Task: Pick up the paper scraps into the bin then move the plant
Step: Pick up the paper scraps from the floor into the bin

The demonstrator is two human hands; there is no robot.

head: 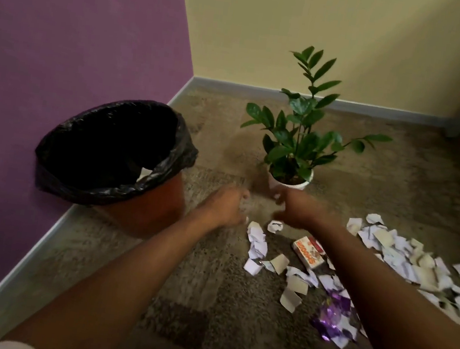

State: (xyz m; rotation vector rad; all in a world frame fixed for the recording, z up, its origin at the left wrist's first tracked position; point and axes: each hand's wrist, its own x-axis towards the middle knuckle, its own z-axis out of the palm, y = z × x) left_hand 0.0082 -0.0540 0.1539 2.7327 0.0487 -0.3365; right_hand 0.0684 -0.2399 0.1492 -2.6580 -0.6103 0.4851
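Carpet floor (207, 302), brown, patterned; nearest item.
Purple foil wrapper (331, 317), crumpled, at 5 o'clock among the litter.
Paper scraps (404, 253), white and tan, strewn on the carpet from centre out to 4 o'clock; none seen in either hand.
Small printed carton (308, 252), orange and white, lying among the scraps just beside the right forearm.
Left hand (226, 205), centre, blurred, fingers curled loosely; grip cannot be told.
Right hand (295, 208), just right of it, blurred, fingers bent downward above one scrap; grip cannot be told.
Bin (126, 161), black-lined, at 10 o'clock against the purple wall (66, 38).
Plant (296, 142), white pot, at 12 o'clock just beyond the hands.
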